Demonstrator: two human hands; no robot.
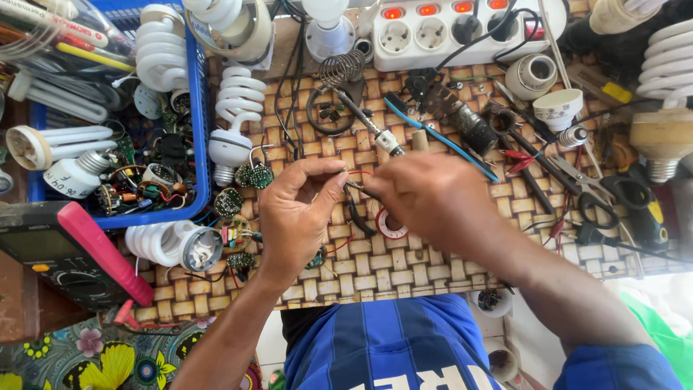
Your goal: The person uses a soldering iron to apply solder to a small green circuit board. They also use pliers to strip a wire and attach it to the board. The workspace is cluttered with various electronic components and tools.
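My left hand (297, 211) and my right hand (432, 195) meet over the middle of a woven mat (375, 271). Thumb and forefinger of the left hand pinch a thin red wire (359, 174). The right hand's fingertips close on the same wire and a small dark part from the other side; the part is mostly hidden. Just beyond the hands lies a soldering iron (369, 126). Beneath the right hand sits a small red and white tape roll (390, 226).
A blue basket (196, 115) of spiral lamps and circuit boards stands at left. Loose spiral lamps (238, 119) and round green boards (254, 175) lie beside it. A multimeter (65, 253) sits lower left, a white power strip (433, 32) at the top, scissors (592, 191) and pliers at right.
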